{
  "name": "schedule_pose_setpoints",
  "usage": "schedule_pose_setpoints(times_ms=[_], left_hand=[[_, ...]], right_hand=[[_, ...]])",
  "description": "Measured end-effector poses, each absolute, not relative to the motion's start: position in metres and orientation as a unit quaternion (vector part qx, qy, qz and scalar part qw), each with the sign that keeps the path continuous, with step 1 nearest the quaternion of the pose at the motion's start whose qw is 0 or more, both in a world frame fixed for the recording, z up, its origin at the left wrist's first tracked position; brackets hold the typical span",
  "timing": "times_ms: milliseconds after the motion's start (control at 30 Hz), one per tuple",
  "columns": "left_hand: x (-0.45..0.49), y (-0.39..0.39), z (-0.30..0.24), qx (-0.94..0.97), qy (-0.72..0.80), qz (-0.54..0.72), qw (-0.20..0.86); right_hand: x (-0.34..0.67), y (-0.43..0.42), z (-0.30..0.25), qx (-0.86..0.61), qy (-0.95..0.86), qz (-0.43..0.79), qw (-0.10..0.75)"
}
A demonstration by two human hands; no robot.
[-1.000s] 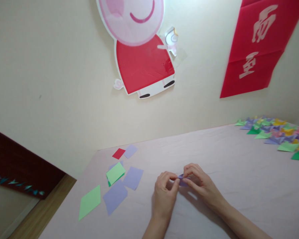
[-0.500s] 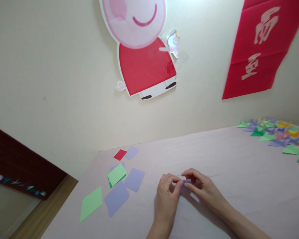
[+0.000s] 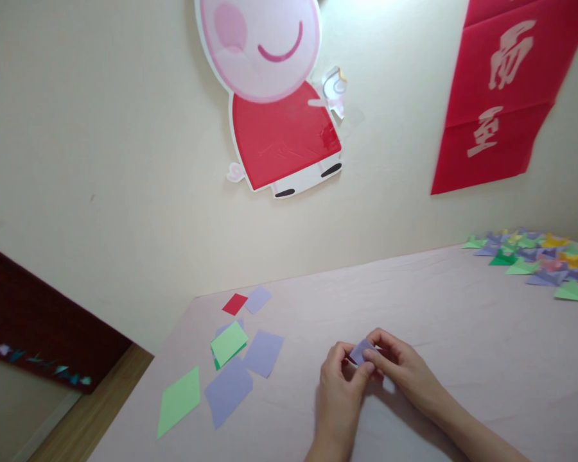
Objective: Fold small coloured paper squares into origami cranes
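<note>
A small folded piece of purple paper [image 3: 361, 352] is held between both hands, just above the cloth-covered table [image 3: 318, 308]. My left hand [image 3: 341, 378] pinches its lower left side with thumb and fingers. From the right, my right hand [image 3: 397, 359] grips it, the thumb pressed on its face and the fingers behind. The fingers hide part of the paper, so its exact folds do not show.
Left of my hands lie loose paper sheets: purple [image 3: 228, 391], light green [image 3: 179, 401] and red [image 3: 234, 304]. Many folded paper figures [image 3: 525, 263] stand in rows at the far right. Behind the table rises a wall with a cartoon cutout [image 3: 284, 138] and a red banner [image 3: 491, 102].
The purple paper has turned so that a broader face of it shows. My left hand has shifted a little right, and the view has tilted slightly.
</note>
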State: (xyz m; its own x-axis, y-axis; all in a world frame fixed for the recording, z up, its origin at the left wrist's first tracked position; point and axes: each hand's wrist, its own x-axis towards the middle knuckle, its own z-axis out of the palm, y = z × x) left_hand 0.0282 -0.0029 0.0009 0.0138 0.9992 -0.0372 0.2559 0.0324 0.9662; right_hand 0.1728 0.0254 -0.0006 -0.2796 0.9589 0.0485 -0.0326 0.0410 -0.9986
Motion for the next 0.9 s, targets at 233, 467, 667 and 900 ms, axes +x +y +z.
schedule_pose_setpoints(times_ms=[233, 467, 667, 900], left_hand=[[0.023, 0.004, -0.004, 0.538, 0.537, 0.47, 0.449], [0.026, -0.005, 0.002, 0.617, 0.559, 0.399, 0.385], [0.028, -0.005, 0.003, 0.616, 0.573, 0.376, 0.389], [0.025, -0.007, 0.013, 0.599, 0.567, 0.335, 0.456]], right_hand=[[0.173, 0.025, -0.007, -0.411, -0.575, 0.526, 0.472], [0.172, 0.025, -0.004, -0.443, -0.58, 0.487, 0.48], [0.174, 0.024, -0.002, -0.462, -0.572, 0.476, 0.483], [0.176, 0.025, -0.003, -0.518, -0.593, 0.405, 0.466]])
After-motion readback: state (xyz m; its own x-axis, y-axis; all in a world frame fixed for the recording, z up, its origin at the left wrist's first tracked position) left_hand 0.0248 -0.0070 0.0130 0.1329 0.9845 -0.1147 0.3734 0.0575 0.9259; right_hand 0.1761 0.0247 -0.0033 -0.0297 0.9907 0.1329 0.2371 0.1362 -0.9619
